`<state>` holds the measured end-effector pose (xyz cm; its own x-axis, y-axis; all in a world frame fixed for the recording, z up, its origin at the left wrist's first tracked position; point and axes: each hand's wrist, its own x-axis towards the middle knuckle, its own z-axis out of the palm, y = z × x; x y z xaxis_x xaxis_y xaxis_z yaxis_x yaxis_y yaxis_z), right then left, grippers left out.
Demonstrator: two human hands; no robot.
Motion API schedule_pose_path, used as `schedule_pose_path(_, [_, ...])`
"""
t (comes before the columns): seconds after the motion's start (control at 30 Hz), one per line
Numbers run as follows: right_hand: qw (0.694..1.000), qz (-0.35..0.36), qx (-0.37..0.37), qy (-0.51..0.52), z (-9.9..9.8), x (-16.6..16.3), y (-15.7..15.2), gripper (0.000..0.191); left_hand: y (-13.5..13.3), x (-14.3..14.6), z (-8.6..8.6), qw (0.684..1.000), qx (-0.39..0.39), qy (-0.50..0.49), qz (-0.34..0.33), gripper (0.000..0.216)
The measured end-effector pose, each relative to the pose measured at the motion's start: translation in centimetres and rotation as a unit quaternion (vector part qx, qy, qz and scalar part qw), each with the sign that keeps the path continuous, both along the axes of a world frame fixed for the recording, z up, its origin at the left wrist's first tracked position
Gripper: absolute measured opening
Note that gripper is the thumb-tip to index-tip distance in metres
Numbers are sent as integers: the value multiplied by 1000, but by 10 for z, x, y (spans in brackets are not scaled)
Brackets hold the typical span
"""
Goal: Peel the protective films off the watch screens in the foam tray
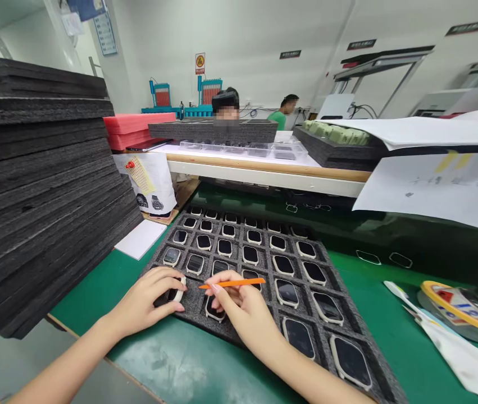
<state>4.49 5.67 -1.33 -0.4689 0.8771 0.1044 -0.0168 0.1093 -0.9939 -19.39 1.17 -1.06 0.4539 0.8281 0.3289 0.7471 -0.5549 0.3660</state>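
A black foam tray [340, 336] lies on the green mat, its pockets filled with several small white-framed dark screens. My left hand [148, 300] rests at the tray's near left corner, fingers curled around one white-framed screen piece [180, 289] tilted up out of its pocket. My right hand [239, 306] is just beside it, pinching a thin orange stick [232, 283] that lies level, its tip pointing left toward the left hand. Under my right fingers sits another screen [213, 311] in its pocket.
A tall stack of black foam trays [32, 196] stands at the left. A white card [140, 238] lies beside the tray. A roll of tape [461, 308] and plastic wrap lie at the right. Two people sit behind a raised shelf [264, 168] carrying more trays.
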Motion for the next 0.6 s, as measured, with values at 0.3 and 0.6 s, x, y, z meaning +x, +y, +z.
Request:
schedule_pose_path(0.3, [998,17,-30,48,-8,-46,11,29,4,-2,-12,999,16,-45,1,25])
schedule_pose_path(0.6, [1000,21,3,16,-10,-41,7,22,-3,3,-15,989,-34,-96,109,51])
